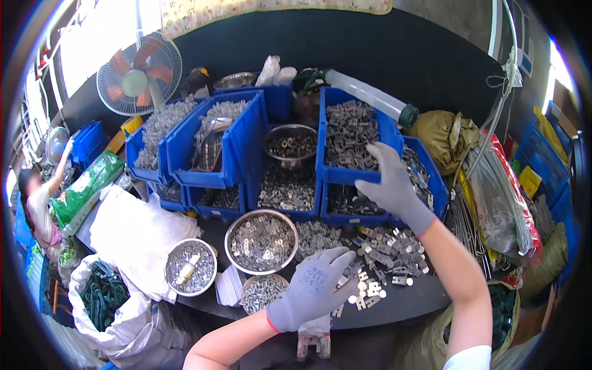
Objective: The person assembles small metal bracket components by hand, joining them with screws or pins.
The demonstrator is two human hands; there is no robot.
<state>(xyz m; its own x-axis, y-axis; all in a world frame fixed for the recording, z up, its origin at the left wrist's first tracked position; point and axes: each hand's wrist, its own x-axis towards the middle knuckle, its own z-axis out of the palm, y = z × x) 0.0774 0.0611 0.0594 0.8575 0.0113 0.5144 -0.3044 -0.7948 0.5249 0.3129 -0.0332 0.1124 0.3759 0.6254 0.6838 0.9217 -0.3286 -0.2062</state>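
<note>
While the right hand (398, 185), fingers parted, hovers by the blue bin (345, 176), left hand (314, 287) is in front of it, can't tell grip; loose clips (391, 253) lie before it too, probably for easy reach.

Hub: washer bowl (262, 272) on table (401, 305). 3 o'clock: loose clips (394, 253), on table. 6 o'clock: screw bowl (243, 297), just beside. 8 o'clock: another bowl (185, 293), sack (142, 327) beyond. 11 o'clock: side-by-side bins (203, 179), fan (134, 82) behind. 1 o'clock: clip-filled bin (348, 177), stacked on lower bin (353, 219).
</note>
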